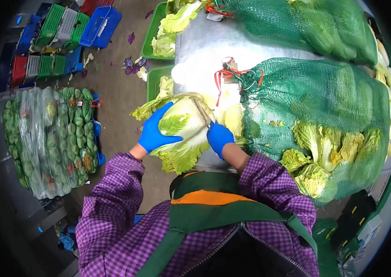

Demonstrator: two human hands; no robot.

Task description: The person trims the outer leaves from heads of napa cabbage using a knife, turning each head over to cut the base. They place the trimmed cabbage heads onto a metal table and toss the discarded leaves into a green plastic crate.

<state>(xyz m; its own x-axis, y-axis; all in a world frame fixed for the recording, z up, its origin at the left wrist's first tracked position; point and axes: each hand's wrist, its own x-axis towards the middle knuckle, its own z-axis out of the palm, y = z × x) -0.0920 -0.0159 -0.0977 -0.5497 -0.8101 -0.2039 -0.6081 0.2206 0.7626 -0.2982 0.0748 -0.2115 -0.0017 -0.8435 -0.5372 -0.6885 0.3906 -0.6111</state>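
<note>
A napa cabbage [177, 115] with loose, partly yellowed outer leaves lies on its side at the near-left corner of the metal table. My left hand [155, 131], in a blue glove, grips it from the left, thumb across the pale leaves. My blue-gloved right hand [219, 138] is closed at the cabbage's right end. From its fingers a thin, narrow blade, apparently a knife [202, 111], runs along the cut end; its handle is hidden in the fist. Pale trimmed leaves [234, 119] lie just beyond the right hand.
Green mesh sacks of cabbages [315, 97] fill the right of the metal table [195, 46], with loose leaves [320, 147] on the nearer one. Green crates [158, 74] of leaves stand at its left edge. Stacked crates [61, 27] and bagged green vegetables [50, 134] stand farther left.
</note>
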